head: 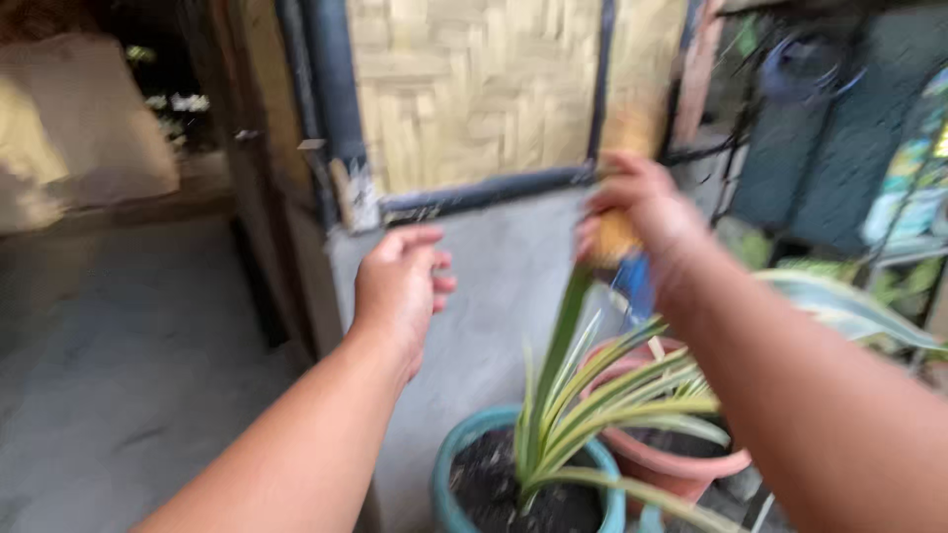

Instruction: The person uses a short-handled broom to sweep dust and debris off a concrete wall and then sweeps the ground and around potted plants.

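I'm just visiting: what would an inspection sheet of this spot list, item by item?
Surface: grey concrete floor, with a low grey wall behind the pots.
Job's things: long green leaf, its tip pinched; striped plant in a teal pot.
Clutter: pink pot beside the teal one; blurred blue object near the right wrist.
Hands: left hand empty, fingers loosely curled; right hand closed on the leaf tip.
Cables: nothing seen.
Surroundings: woven bamboo panel in a dark frame; more foliage at the right.

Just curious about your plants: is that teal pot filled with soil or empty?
Filled: dark soil shows inside the teal pot, and a striped green plant grows from it.
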